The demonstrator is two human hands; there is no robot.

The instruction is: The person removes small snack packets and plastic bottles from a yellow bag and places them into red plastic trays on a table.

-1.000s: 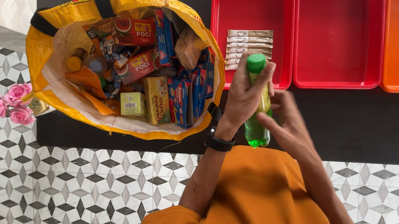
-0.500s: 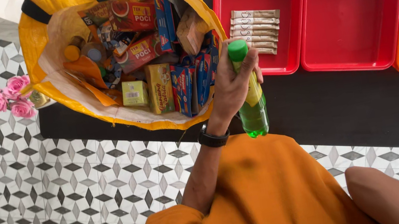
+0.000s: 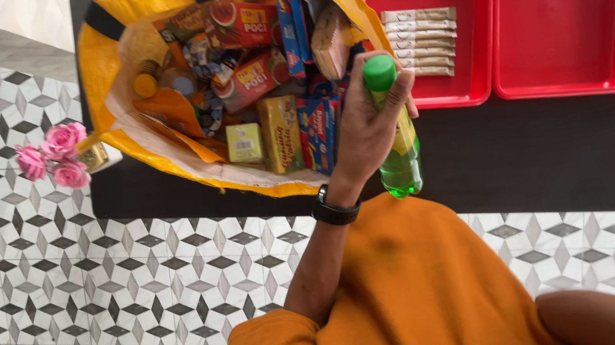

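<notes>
bottle (image 3: 401,168) now nearer bag rim (image 3: 276,186)

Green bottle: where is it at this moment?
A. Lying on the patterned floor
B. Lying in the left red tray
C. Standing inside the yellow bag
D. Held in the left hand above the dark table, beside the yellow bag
D. The left hand grips the green bottle near its cap, upright over the dark table, just right of the yellow bag.
</notes>
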